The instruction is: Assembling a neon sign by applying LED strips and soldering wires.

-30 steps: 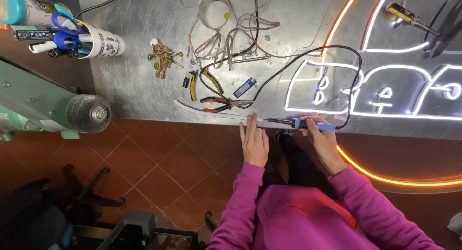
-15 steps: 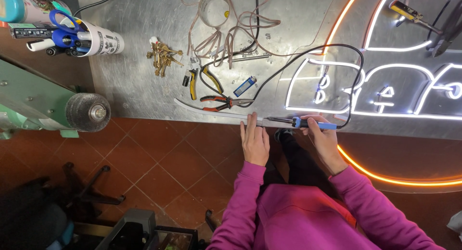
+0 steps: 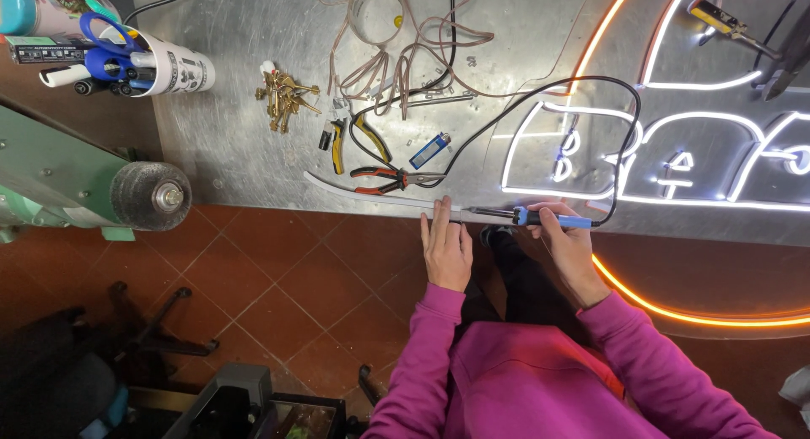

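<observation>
Far left: white cup (image 3: 173,65) lying on its side on the metal table (image 3: 236,143), holding blue-handled scissors (image 3: 105,46) and markers. Below it, off the table's near edge, a green machine (image 3: 51,173) with a grey wheel (image 3: 152,194).

Centre of table: cluster of brass keys (image 3: 285,97); just right of it, yellow-handled pliers (image 3: 337,143) and red-handled pliers (image 3: 380,179); a small blue lighter (image 3: 429,150) near them. Farther back, a tangle of thin wires (image 3: 405,59).

Along the near edge of the table: a long pale strip (image 3: 363,194), running left to right.

Left hand (image 3: 445,249): open, fingers flat and extended, fingertips pressing on the right end of the strip at the table's near edge. Grip released, nothing grasped.

Right hand (image 3: 567,252): grip closed around the blue handle of a soldering iron (image 3: 536,217). Iron lies roughly level along the near edge, tip pointing left toward the strip's end, just beside the left fingertips. Whether tip touches strip: cannot tell. Black cord (image 3: 624,135) loops from the handle back over the table.

Right: lit neon sign (image 3: 700,152), white letters with an orange curved outline, lying flat on the table. A yellow-handled tool (image 3: 717,18) rests at far right
</observation>
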